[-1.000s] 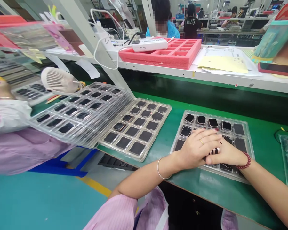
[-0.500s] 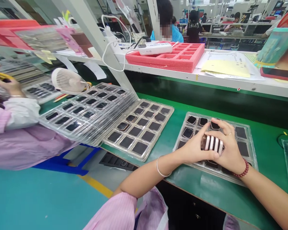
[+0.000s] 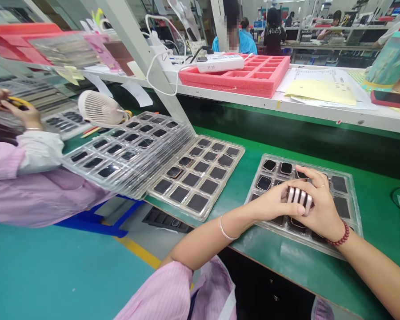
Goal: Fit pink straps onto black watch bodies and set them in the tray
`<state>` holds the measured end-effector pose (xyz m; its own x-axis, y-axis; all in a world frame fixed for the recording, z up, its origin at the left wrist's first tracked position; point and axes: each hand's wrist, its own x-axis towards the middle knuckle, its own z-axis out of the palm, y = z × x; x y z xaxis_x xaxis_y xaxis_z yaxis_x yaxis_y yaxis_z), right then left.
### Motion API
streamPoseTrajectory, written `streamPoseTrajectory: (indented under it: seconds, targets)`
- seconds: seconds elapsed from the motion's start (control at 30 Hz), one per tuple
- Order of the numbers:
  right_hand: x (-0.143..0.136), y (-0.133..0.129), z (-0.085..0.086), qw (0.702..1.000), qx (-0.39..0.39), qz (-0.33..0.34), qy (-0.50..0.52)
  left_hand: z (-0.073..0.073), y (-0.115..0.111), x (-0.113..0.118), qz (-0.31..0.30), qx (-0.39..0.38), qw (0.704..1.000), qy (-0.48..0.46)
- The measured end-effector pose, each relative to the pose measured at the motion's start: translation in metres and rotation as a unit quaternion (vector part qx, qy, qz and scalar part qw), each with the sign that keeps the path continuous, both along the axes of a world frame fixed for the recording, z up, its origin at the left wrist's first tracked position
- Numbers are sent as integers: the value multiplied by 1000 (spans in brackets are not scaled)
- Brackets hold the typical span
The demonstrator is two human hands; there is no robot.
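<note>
A short stack of smartwatch cases (image 3: 299,200), pinkish metal with dark layers between, is held between my two hands above a clear plastic tray (image 3: 357,218). My left hand (image 3: 275,202), with a thin bangle at the wrist, is closed on the stack, its thumb across the near side. From the right, my right hand (image 3: 325,206), wearing a red bead bracelet (image 3: 340,235), wraps the other end. Its fingertips are partly hidden behind the stack. Dark-faced watch cases (image 3: 264,182) sit in pockets of the tray below; the hands cover several pockets.
To the left lie another tray (image 3: 205,215) of dark square pieces and a tall pile of filled clear trays (image 3: 133,189). A white fan (image 3: 98,109) stands behind the pile. A shelf (image 3: 320,114) holds a red foam tray (image 3: 266,89). A co-worker's arm (image 3: 36,149) is at far left.
My hands have drawn closer together around the stack, and my left fingers have dropped behind it. The view has shifted slightly. The co-worker's hands at far left have moved a little.
</note>
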<state>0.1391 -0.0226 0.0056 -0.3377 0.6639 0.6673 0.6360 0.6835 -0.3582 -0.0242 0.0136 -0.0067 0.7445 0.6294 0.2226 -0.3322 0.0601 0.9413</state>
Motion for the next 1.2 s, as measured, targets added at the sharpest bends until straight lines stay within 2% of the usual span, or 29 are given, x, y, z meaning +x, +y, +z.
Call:
streamPoseTrajectory:
  seconds: [0.17,0.43,0.63,0.8,0.87,1.03,1.13,1.2]
  targets:
    - [0,2,0,1000,14,14,-1,7,-3,-3,-4,-55,998,13]
    - [-1,1,-5,999,35,0,-17,6,-2,-4,16,-7,998,62]
    - [-2,1,-7,998,45,-9,-39,7,-2,-3,22,-22,996,82]
    - [-4,0,-4,994,87,-2,-60,2,0,-4,-15,-116,991,68]
    - [-4,0,-5,993,96,-6,-70,1,0,-5,-20,-131,988,83]
    - [-3,-1,-8,991,110,-24,-68,7,-5,-8,8,-35,993,117]
    - [-1,-1,-10,991,111,-39,-63,11,-11,-8,70,50,986,141]
    - [-1,-1,-11,991,106,-58,-51,11,-14,-7,125,136,972,144]
